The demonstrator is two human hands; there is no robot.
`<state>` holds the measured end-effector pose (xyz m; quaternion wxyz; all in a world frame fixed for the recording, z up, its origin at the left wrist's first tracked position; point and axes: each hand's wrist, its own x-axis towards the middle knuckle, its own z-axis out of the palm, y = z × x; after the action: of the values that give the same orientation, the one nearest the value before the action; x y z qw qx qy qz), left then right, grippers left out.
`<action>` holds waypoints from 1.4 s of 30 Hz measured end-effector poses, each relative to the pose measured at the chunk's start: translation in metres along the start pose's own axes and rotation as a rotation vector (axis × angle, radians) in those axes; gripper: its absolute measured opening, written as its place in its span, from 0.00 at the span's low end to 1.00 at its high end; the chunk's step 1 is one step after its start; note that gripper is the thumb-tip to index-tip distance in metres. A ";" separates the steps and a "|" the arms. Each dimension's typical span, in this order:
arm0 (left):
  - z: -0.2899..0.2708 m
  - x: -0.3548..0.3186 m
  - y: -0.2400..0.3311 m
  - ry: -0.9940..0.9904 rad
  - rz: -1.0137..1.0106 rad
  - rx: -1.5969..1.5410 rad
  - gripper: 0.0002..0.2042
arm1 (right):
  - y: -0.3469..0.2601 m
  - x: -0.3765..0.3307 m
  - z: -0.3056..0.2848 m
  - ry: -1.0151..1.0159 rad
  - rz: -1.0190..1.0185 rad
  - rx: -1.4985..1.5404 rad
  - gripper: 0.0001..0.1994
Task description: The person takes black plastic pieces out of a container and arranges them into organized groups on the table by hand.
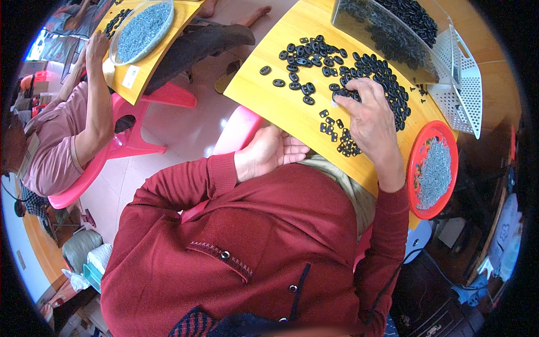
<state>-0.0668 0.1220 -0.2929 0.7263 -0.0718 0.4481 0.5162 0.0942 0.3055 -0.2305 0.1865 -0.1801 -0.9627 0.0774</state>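
Note:
My right hand (368, 109) reaches over the yellow table (264, 106) with its fingers bent down. Its thumb and forefinger close on a black oval piece (336, 95) with two holes, at the edge of a pile of like black oval pieces (396, 92). Looser black ovals (309, 56) lie to the left of it. Nearer me, under the hand, are smaller black two-holed pieces (331, 126). At the table's near edge my left hand (272, 149) rests palm up, fingers stretched, with nothing visible in it.
A red tray (412, 185) of thin silvery parts is at the right. Behind stand a clear bin (382, 33) full of black pieces and a white perforated basket (469, 84). Some small dark screws (421, 92) lie nearby. Another person (73, 123) sits at a yellow table on the left.

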 end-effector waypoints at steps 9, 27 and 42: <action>0.003 -0.002 0.001 0.022 0.000 0.009 0.23 | 0.007 0.005 -0.001 -0.002 0.008 -0.007 0.14; 0.000 0.000 0.001 -0.003 0.001 0.013 0.24 | 0.016 0.017 0.005 0.002 0.035 0.060 0.10; 0.002 -0.001 0.001 0.020 -0.003 0.004 0.23 | 0.016 0.031 0.016 -0.007 0.068 -0.016 0.13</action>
<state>-0.0668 0.1229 -0.2910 0.7228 -0.0763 0.4560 0.5135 0.0663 0.3307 -0.2386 0.1789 -0.2141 -0.9572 0.0768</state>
